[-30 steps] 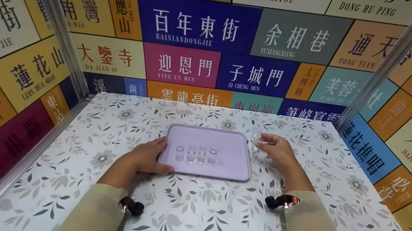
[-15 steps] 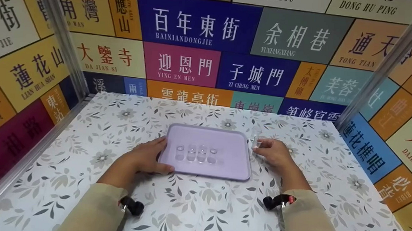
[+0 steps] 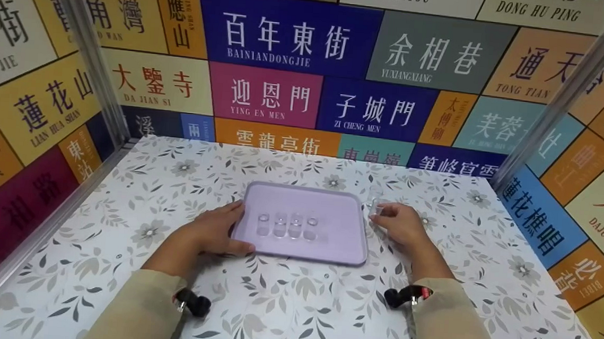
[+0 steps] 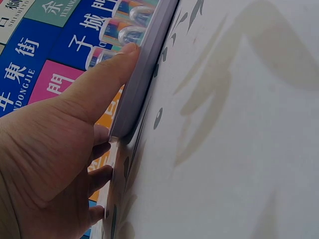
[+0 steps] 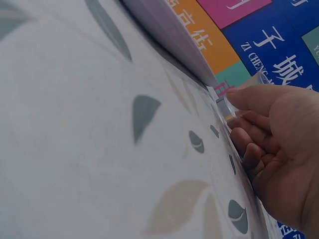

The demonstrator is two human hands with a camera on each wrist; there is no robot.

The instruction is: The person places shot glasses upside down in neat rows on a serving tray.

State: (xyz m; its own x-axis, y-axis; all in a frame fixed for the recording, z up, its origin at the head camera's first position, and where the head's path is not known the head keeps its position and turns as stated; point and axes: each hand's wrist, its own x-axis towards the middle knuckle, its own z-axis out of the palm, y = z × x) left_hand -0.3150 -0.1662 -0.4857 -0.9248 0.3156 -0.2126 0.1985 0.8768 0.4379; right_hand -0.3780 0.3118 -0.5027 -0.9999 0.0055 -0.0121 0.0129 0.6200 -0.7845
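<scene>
In the head view, the right hand (image 3: 407,227), slightly lower than a second ago, pinches a clear cup (image 3: 376,209) right of the purple tray (image 3: 339,206), so it is outside the central row of cups (image 3: 295,230). In the left wrist view, the left hand (image 4: 52,154) spreads loosely against the tray's corner, at left. In the right wrist view, the cup's grip shows at right.

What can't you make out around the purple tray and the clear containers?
Head view: whether the four clear containers hold anything; too small, see-through.
Right wrist: part of the held container; the right hand covers it.
Left wrist: the purple tray's far end; the picture's top edge cuts it off.
</scene>
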